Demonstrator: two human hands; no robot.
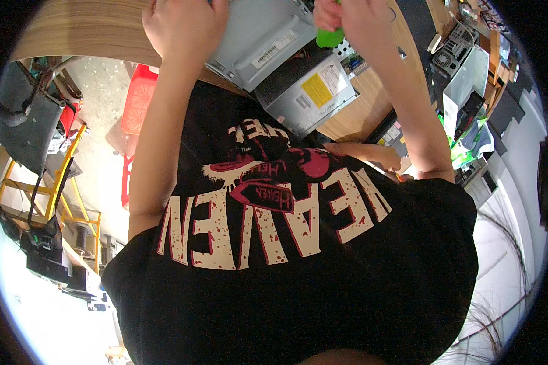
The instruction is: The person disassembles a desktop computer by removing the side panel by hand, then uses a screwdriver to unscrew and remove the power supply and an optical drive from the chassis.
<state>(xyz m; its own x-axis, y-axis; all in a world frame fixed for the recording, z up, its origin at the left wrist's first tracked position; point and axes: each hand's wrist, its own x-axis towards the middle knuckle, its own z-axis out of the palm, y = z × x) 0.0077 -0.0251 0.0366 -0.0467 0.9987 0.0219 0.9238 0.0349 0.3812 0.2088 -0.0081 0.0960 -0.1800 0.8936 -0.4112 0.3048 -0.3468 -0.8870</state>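
Note:
My black printed T-shirt (298, 255) fills the lower picture, and both bare arms reach up to the top edge. My right hand (353, 18) is closed around a green tool handle (330, 38) above an open grey computer case (256, 36). A grey power supply box with a yellow label (310, 91) sits at the case's near corner. My left hand (182, 24) lies against the case's left edge on the wooden table (73, 30). Its fingers are cut off by the top edge of the picture.
A red plastic stool (139, 97) stands on the floor to the left, beside a yellow metal frame (73, 201) and dark equipment (24, 121). More computer parts and boxes (463, 67) crowd the right side. A bare limb (365, 153) shows past the shirt by the table edge.

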